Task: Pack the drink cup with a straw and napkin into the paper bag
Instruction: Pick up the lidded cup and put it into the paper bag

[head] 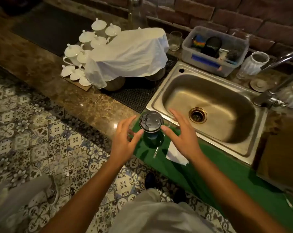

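Sink point(161, 100): brushed stainless steel, satin sheen, with a brass-toned drain ring point(197, 115); tap point(277, 78) polished chrome, glossy. Counter point(85, 103): mottled brown polished stone, reflective; green mat point(209, 167) matt, felt-like, and black mat point(139, 95) a rubbery mesh. Cup lid point(150, 121): dark glossy plastic; napkin point(174, 155) thin matt white paper; draped cloth point(134, 54) crinkled white fabric over glazed white porcelain teapots point(73, 52); bin point(214, 51) translucent grey plastic.

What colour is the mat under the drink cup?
Green. The mat under the drink cup shows clearly in the head view, along the counter's front edge.
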